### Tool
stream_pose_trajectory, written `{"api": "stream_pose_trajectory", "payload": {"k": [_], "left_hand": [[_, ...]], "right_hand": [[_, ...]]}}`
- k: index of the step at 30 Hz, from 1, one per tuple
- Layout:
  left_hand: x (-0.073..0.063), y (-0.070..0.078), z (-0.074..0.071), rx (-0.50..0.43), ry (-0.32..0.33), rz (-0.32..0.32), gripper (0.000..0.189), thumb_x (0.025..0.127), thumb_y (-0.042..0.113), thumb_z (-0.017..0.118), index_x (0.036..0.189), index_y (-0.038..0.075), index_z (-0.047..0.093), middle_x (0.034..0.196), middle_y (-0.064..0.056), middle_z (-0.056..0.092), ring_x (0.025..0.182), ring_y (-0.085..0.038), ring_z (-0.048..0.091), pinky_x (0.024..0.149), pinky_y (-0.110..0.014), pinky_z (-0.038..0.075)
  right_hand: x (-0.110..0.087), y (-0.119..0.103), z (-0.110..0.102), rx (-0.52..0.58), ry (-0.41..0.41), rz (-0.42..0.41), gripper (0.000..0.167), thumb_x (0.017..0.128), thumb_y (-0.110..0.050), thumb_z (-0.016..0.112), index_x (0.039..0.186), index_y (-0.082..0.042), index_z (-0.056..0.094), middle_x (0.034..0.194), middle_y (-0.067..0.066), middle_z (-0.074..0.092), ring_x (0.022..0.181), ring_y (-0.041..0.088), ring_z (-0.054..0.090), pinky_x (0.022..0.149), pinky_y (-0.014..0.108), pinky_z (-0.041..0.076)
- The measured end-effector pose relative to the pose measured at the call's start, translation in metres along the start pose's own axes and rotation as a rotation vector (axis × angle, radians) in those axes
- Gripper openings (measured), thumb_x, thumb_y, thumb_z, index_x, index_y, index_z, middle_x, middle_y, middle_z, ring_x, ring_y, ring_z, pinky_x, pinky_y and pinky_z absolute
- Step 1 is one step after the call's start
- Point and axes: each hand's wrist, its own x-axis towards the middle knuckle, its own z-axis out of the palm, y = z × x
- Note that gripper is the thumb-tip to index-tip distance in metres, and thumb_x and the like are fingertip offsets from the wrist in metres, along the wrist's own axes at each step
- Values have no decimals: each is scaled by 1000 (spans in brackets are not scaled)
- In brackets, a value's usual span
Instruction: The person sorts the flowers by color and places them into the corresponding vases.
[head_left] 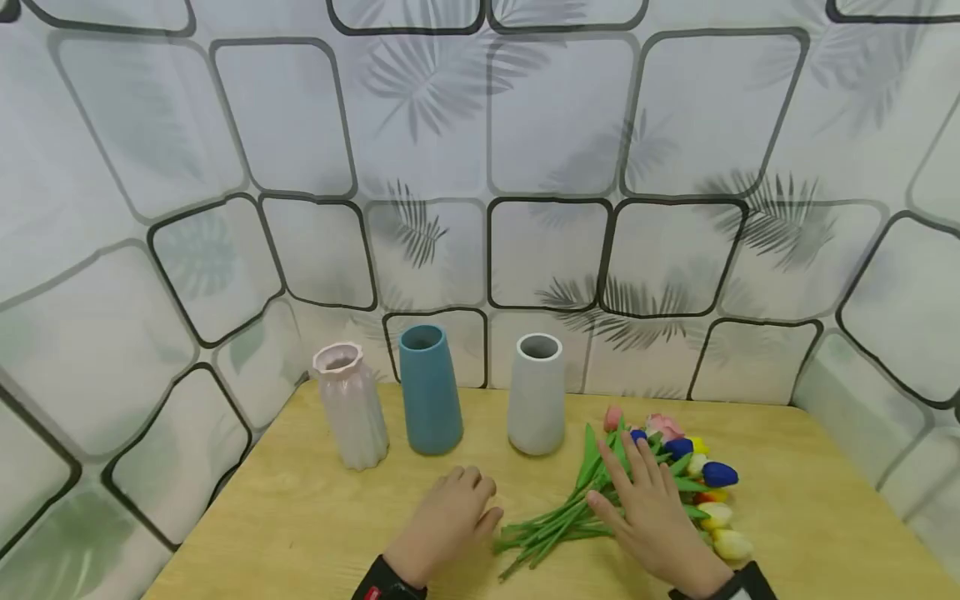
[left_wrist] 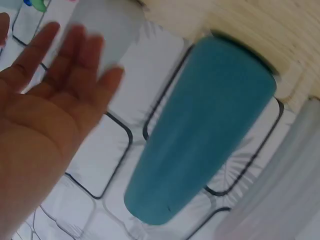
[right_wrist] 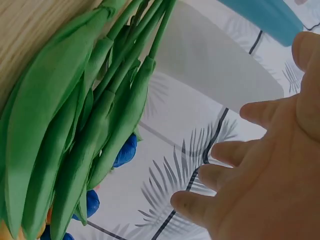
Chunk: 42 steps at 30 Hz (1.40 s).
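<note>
A bunch of artificial tulips in pink, blue, yellow and white lies on the wooden table, blooms to the right and green stems to the left. Over its leaves is my right hand, fingers spread. In the right wrist view that hand looks apart from the green leaves. My left hand holds nothing, its fingers loosely bent, just left of the stem ends. Behind it stand a pinkish-white ribbed vase, a blue vase and a white vase, all upright.
The light wooden table ends at a patterned curtain behind the vases. More of this cloth closes in the left and right sides.
</note>
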Motion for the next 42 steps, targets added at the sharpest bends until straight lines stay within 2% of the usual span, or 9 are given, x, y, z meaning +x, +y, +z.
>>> {"api": "stream_pose_trajectory", "payload": {"k": [6,9,12,17,20,23,27,36,42], "left_hand": [[-6,13,11,-115,-104,36,17,103,30,55,88,20,56,64,10,43,52,-2,40,51,-20,35],[-6,16,15,-145,-148,23,18,104,31,53,89,21,54,62,9,41,50,-4,40,52,-22,32],[-6,19,18,-136,-169,28,17,103,29,56,88,21,53,61,8,39,49,-5,39,52,-23,30],[-5,22,21,-6,-130,58,20,98,30,63,87,20,51,59,9,38,48,-3,37,49,-21,28],[-2,24,22,45,-96,43,21,98,28,63,84,19,50,56,8,34,44,-4,34,45,-21,25],[-1,24,23,61,-51,14,20,97,26,63,83,18,51,53,8,33,41,-6,32,42,-21,24],[0,20,17,9,-33,-23,21,97,26,64,82,18,51,53,8,33,42,-6,33,43,-21,24],[-3,2,-10,-13,66,-52,15,97,25,65,91,14,57,57,9,39,46,-3,37,43,-21,29],[-8,-10,-19,-15,153,-73,14,97,23,65,92,12,57,58,8,38,46,-3,35,43,-22,27]], "right_hand": [[-5,-7,-1,-15,36,-7,59,99,-44,58,146,-8,48,150,26,35,135,52,35,98,74,32],[-3,-12,-4,-17,50,32,34,98,-34,64,122,-10,60,119,13,55,102,28,59,82,46,51],[-2,-18,-4,-3,51,89,9,96,-25,66,99,-17,61,88,-3,55,68,8,51,58,26,44],[-3,-26,8,18,47,101,11,94,-17,69,85,-21,63,66,-12,54,51,1,44,47,23,36],[-4,-30,19,103,-34,90,7,95,-16,66,87,-17,66,61,-10,54,48,4,44,45,23,34],[-3,-33,33,185,-141,70,18,95,-15,64,111,-6,67,54,-7,49,42,6,37,41,22,29],[0,-32,42,224,-276,56,42,96,-13,63,135,0,55,57,-4,53,43,8,39,42,25,32],[2,-17,39,284,-279,-24,17,97,-5,58,109,-4,69,88,2,71,58,6,52,53,27,40],[5,-17,37,245,-259,-51,10,91,-2,65,98,-6,71,88,4,71,70,9,62,57,29,48]]}}
